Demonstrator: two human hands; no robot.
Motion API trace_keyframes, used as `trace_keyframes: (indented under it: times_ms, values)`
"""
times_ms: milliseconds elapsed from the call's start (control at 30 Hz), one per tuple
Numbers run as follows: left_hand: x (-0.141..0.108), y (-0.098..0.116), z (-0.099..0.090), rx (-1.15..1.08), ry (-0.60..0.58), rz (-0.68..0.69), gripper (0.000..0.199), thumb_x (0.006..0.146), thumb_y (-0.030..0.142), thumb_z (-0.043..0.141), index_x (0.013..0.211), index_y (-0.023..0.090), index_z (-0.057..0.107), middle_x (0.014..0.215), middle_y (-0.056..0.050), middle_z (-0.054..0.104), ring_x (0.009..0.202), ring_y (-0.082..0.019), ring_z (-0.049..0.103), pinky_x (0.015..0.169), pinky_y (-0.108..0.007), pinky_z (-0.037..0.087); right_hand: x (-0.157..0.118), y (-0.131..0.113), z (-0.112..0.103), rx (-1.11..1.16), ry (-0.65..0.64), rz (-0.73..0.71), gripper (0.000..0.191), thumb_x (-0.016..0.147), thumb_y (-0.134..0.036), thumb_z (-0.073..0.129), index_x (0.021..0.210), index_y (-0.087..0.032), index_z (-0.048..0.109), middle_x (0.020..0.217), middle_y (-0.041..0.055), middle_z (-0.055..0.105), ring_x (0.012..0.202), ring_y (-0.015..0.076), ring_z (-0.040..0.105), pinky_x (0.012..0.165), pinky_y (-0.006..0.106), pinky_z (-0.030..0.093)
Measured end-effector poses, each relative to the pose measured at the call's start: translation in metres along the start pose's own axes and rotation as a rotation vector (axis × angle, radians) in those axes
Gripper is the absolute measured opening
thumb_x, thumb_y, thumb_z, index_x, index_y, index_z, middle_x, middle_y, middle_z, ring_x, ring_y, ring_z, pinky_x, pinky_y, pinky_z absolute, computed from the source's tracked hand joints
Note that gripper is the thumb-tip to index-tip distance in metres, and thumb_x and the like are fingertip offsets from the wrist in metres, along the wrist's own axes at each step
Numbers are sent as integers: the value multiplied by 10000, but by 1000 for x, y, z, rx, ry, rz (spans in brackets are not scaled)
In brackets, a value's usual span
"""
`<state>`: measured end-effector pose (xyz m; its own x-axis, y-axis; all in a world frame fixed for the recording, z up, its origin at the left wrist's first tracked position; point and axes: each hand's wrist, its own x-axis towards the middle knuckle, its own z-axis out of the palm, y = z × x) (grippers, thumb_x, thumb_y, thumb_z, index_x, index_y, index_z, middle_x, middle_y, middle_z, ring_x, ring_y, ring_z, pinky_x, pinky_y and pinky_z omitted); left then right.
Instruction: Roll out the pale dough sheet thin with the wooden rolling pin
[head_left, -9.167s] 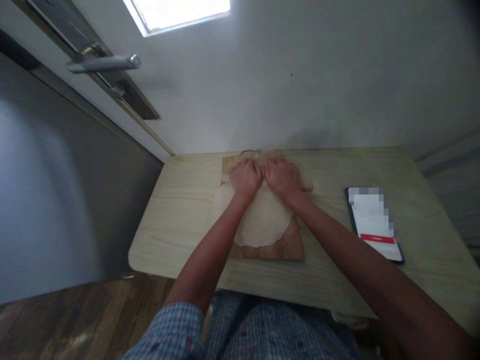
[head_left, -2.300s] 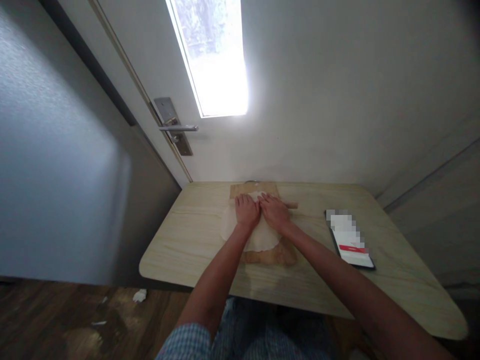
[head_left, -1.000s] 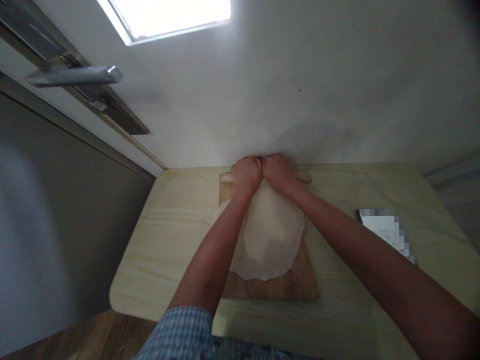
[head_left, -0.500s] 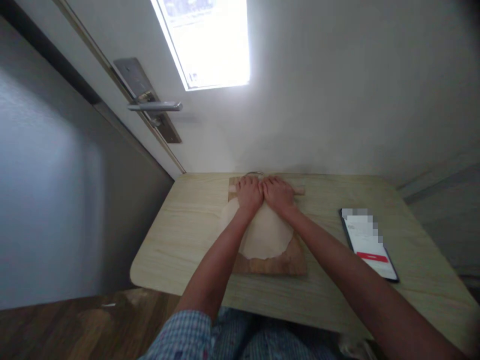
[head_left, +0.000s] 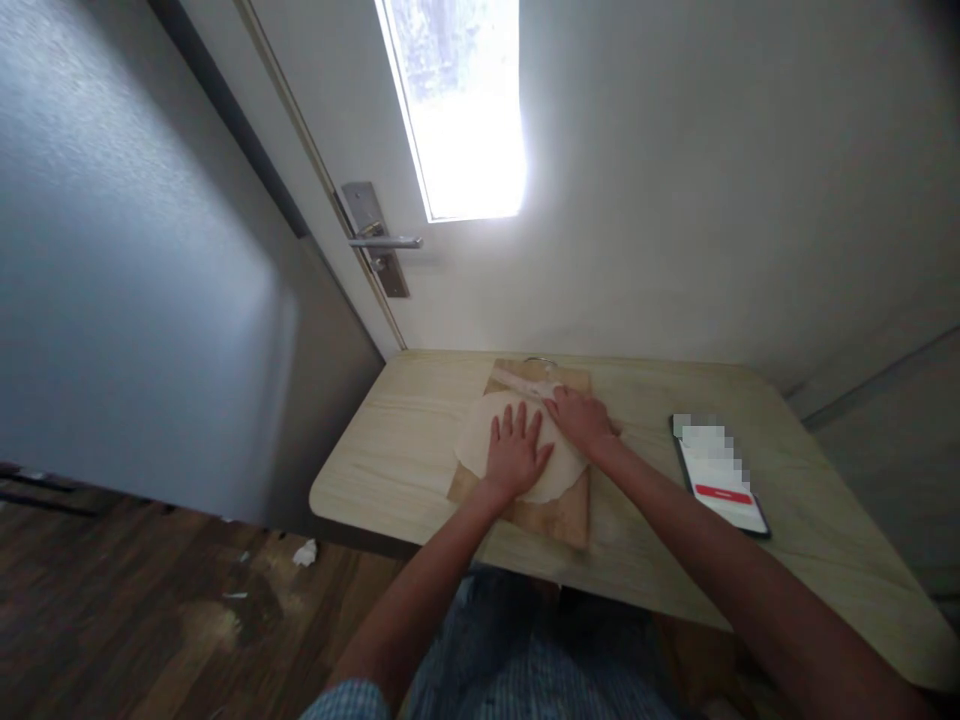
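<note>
A thin, flat sheet of dough [head_left: 480, 430] lies across a wooden board [head_left: 551, 520] and overhangs its left side. My left hand [head_left: 516, 455] rests palm down on the dough, fingers spread. My right hand [head_left: 581, 415] is closed around a wooden rolling pin [head_left: 517, 380], which slants across the far part of the board. The grip hides the pin's middle, and the far right corner of the dough is partly covered by that hand.
The board sits on a pale wooden table [head_left: 375, 450] pushed against a white door [head_left: 637, 200] with a lever handle [head_left: 386, 242]. A phone [head_left: 716, 475] lies to the right. Pale scraps [head_left: 305, 553] litter the floor.
My left hand has left the rolling pin and come down flat on the dough. The pin, now in my right hand alone, has turned aslant. The board has rotated, and my view has shifted.
</note>
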<state>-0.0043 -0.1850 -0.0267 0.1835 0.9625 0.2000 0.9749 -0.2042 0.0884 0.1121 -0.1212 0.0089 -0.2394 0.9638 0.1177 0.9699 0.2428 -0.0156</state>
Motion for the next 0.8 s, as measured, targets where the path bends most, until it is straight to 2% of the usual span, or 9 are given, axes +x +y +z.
trace_keyframes:
  times_ms: [133, 233, 300, 367, 500, 567, 700, 800]
  values:
    - [-5, -23, -13, -24, -111, 233, 545, 857, 476, 236, 1339, 222, 245, 1420, -86, 201, 1300, -265, 142, 1029, -436, 161, -24, 0, -4, -68, -7, -11, 344, 873, -337, 303, 964, -96, 531, 901, 164, 617, 776, 240, 615, 604, 313, 446]
    - [5, -45, -24, -46, -205, 449, 493, 870, 434, 237, 1334, 267, 239, 1427, -29, 189, 1309, -195, 129, 1045, -380, 135, -45, 0, -5, -112, -8, -21, 317, 868, -323, 322, 942, -94, 528, 846, 164, 615, 735, 236, 621, 588, 314, 451]
    - [12, -53, -27, -59, -226, 534, 482, 875, 410, 241, 1338, 277, 217, 1420, -8, 215, 1306, -161, 143, 1048, -363, 134, -58, 1, -4, -115, -11, -10, 287, 859, -307, 349, 938, -96, 527, 858, 166, 609, 719, 227, 621, 562, 298, 449]
    - [14, -54, -26, -56, -205, 507, 487, 876, 407, 237, 1340, 261, 215, 1411, -15, 244, 1302, -166, 163, 1044, -378, 153, -67, 3, -3, -107, 9, -23, 283, 859, -307, 351, 938, -105, 532, 901, 167, 600, 749, 225, 616, 568, 295, 451]
    - [0, -42, -16, 0, -121, 223, 524, 877, 426, 206, 1343, 188, 227, 1413, -66, 229, 1293, -249, 180, 1016, -449, 208, -73, 9, -1, -97, 54, -74, 286, 860, -299, 356, 956, -111, 549, 966, 164, 595, 856, 231, 588, 677, 318, 448]
    - [-14, -36, -12, 14, -91, 137, 543, 877, 424, 210, 1341, 143, 229, 1412, -99, 219, 1289, -273, 182, 1008, -459, 223, -70, 11, -1, -111, 90, -118, 272, 851, -294, 387, 956, -112, 559, 965, 155, 603, 914, 240, 563, 781, 350, 414]
    - [-35, -33, -16, -64, -54, 152, 513, 864, 399, 289, 1284, 108, 329, 1375, -148, 291, 1272, -274, 232, 994, -444, 266, -56, 9, -3, -139, 163, -209, 231, 824, -260, 457, 1000, -144, 550, 1015, 128, 599, 949, 240, 539, 867, 391, 350]
    - [-35, -35, -30, -244, 51, 124, 342, 860, 284, 315, 1112, 135, 492, 1215, -123, 497, 1135, -210, 439, 932, -363, 368, -42, 1, -6, -131, 226, -295, 229, 809, -257, 488, 1019, -178, 534, 1005, 97, 607, 928, 228, 542, 884, 399, 331]
